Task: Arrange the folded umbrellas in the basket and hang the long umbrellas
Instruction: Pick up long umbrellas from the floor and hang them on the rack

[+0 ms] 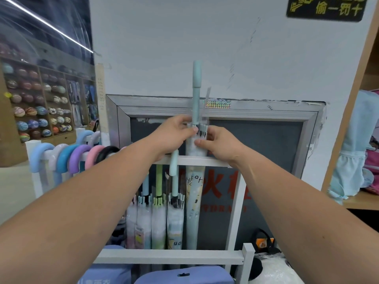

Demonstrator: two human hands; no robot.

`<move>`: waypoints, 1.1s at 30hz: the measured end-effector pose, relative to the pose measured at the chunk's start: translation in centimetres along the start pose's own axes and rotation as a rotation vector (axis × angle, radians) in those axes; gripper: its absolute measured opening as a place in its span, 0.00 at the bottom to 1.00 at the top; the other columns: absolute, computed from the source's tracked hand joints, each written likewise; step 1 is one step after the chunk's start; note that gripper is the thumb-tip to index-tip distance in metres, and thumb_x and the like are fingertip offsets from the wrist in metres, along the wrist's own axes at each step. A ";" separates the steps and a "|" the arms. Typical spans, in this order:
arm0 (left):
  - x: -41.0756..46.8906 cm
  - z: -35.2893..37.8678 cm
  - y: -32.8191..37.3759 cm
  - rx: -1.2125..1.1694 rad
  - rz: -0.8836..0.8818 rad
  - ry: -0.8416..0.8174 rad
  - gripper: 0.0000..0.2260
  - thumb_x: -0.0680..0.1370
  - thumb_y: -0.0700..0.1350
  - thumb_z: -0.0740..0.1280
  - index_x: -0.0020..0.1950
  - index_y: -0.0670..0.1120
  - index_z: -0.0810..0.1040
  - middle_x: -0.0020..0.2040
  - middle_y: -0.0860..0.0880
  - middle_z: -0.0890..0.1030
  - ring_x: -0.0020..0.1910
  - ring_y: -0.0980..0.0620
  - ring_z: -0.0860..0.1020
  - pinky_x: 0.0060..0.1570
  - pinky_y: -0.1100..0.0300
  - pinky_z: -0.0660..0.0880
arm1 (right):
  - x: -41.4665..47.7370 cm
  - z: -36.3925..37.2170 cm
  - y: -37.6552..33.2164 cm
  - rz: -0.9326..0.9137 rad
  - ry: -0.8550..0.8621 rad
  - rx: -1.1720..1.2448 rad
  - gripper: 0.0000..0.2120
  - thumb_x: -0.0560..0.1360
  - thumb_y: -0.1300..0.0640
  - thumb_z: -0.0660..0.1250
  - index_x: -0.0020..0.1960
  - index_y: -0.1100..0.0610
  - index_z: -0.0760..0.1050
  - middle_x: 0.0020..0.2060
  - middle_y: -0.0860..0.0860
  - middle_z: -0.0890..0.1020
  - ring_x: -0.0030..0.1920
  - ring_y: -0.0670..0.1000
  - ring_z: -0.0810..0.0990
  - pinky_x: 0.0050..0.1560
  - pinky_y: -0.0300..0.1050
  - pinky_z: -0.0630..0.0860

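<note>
I hold a long pale-teal umbrella (193, 201) upright in front of the white rack (196, 160); its straight handle (197, 78) rises above my hands and its wrapped canopy drops behind the top rail. My left hand (174, 132) grips it at the rib tips. My right hand (217, 146) pinches the clear wrapping from the right side. Several long umbrellas hang by curved handles (82, 154) on the rail at left. Another few (158, 214) hang lower, just left of the one I hold.
A white lower bar (168, 259) crosses the rack. Blue-purple packages (184, 275) lie below it. A grey framed panel (266, 140) sits behind the rack. At right stands a wooden shelf (361, 201) with light-blue cloth; ball shelves (41, 103) fill the far left.
</note>
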State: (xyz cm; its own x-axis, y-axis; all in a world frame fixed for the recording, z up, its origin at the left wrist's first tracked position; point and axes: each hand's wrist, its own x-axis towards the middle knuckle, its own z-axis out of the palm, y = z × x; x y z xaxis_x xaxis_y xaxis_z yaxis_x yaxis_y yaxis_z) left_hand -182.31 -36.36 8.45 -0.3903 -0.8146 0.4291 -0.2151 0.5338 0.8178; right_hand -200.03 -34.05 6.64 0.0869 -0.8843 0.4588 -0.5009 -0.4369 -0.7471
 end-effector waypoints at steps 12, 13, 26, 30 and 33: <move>0.4 1.2 -2.0 0.177 -0.022 0.022 0.07 0.76 0.45 0.74 0.52 0.48 0.81 0.51 0.42 0.85 0.53 0.40 0.82 0.60 0.40 0.77 | -1.1 -3.3 -3.4 0.096 -0.071 -0.072 0.17 0.69 0.44 0.77 0.55 0.48 0.79 0.52 0.49 0.85 0.52 0.50 0.84 0.54 0.51 0.81; 0.4 1.2 -2.1 0.171 -0.027 0.003 0.06 0.76 0.44 0.74 0.52 0.47 0.81 0.51 0.42 0.85 0.54 0.40 0.83 0.60 0.40 0.77 | -1.0 -3.7 -4.0 0.075 -0.030 0.001 0.23 0.68 0.42 0.77 0.59 0.48 0.79 0.54 0.47 0.84 0.54 0.49 0.84 0.54 0.51 0.81; -0.4 0.9 -1.2 0.320 -0.055 -0.137 0.03 0.77 0.43 0.73 0.50 0.49 0.83 0.46 0.51 0.85 0.49 0.51 0.83 0.55 0.56 0.78 | -0.2 -3.7 -5.1 -0.013 -0.054 0.283 0.26 0.69 0.39 0.72 0.64 0.48 0.78 0.57 0.45 0.84 0.63 0.50 0.79 0.70 0.58 0.69; -0.3 0.9 -1.2 0.365 -0.082 -0.159 0.06 0.76 0.45 0.74 0.53 0.50 0.84 0.49 0.50 0.86 0.52 0.50 0.83 0.61 0.48 0.77 | 0.0 -3.6 -5.3 -0.015 -0.095 0.195 0.29 0.62 0.39 0.74 0.60 0.48 0.80 0.54 0.44 0.85 0.60 0.48 0.81 0.68 0.57 0.72; -0.4 0.9 -1.1 0.358 -0.089 -0.154 0.06 0.75 0.45 0.75 0.51 0.50 0.84 0.49 0.50 0.86 0.52 0.49 0.83 0.62 0.47 0.77 | 0.1 -3.4 -5.3 -0.051 -0.094 0.205 0.26 0.60 0.42 0.75 0.55 0.52 0.82 0.47 0.46 0.86 0.52 0.47 0.83 0.63 0.51 0.77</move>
State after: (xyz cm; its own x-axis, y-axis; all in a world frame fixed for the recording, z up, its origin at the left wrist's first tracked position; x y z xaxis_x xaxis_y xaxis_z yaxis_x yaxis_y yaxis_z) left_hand -182.75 -36.42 7.07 -0.4797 -0.8321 0.2785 -0.5414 0.5304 0.6524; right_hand -200.30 -31.28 12.29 0.1925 -0.8676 0.4584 -0.3089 -0.4970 -0.8109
